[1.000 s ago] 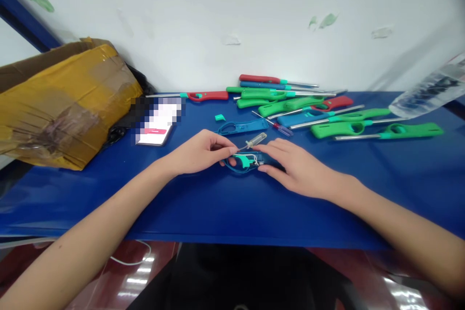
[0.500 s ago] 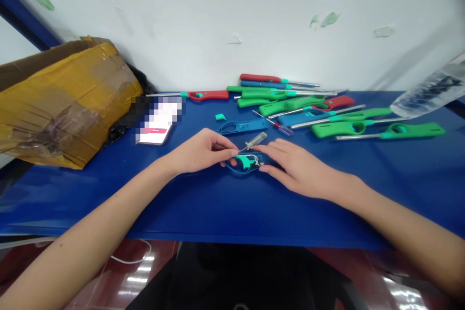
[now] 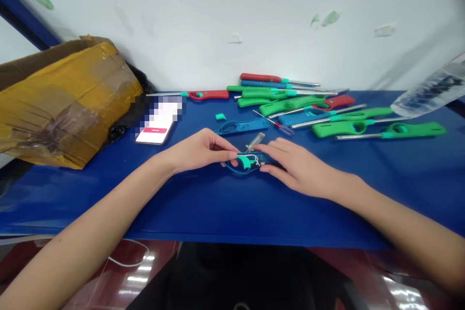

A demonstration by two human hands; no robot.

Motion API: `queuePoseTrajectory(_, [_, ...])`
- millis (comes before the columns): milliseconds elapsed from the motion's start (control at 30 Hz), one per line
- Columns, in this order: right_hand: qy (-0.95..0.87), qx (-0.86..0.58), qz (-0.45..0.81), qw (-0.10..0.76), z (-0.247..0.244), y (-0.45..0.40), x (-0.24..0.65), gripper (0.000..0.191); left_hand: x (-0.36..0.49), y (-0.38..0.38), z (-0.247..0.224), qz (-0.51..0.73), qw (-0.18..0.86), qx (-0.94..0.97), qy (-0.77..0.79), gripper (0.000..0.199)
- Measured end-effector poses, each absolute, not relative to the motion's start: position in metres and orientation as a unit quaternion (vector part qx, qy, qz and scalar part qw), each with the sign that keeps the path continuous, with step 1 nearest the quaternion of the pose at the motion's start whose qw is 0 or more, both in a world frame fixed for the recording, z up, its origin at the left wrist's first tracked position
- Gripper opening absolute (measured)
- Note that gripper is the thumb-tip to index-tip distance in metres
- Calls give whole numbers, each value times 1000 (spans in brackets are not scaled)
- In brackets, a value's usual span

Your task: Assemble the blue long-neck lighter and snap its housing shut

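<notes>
An opened blue lighter shell (image 3: pixel 240 171) lies between my hands, with a green trigger (image 3: pixel 246 161) and a white wire in it. My left hand (image 3: pixel 205 150) pinches the shell's left end. The thumb and index finger of my right hand (image 3: pixel 290 163) hold its right part from both sides. A clear fuel tank (image 3: pixel 257 140) sticks out behind the shell, near my right index fingertip. Farther back lie the other blue shell half (image 3: pixel 243 126), a small green piece (image 3: pixel 220 116) and a screwdriver (image 3: pixel 284 128) with a clear handle.
Several green, blue and red lighters (image 3: pixel 337 129) lie along the wall at the back right, and one red lighter (image 3: pixel 214 94) at back centre. A phone (image 3: pixel 156 123) and a taped box (image 3: pixel 69 101) are at left, a plastic bottle (image 3: pixel 432 89) at far right.
The clear fuel tank has tilted slightly and shifted a little toward the left. Both hands have stayed nearly in place on the blue shell.
</notes>
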State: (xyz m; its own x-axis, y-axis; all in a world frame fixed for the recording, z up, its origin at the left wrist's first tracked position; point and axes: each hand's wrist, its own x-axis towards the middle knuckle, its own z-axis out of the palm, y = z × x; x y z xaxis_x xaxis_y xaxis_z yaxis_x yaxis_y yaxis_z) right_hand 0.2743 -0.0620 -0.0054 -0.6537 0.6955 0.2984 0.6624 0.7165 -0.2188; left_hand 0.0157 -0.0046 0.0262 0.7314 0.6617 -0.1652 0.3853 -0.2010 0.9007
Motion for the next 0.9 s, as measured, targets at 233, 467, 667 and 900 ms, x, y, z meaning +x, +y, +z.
queuePoseTrajectory(233, [-908,-378,43,175,-6,-62,274,43,17,-5,23,139,529,754,363,20])
queuePoseTrajectory(467, [-910,-379,51,163,-6,-63,274,45,19,-5,24,131,530,746,382,20])
queuePoseTrajectory(667, [-907,-390,39,156,-6,-61,275,45,13,-6,25,131,431,821,351,34])
queuePoseTrajectory(900, [-904,-397,30,155,-7,-58,279,46,9,-13,16,121,237,915,304,32])
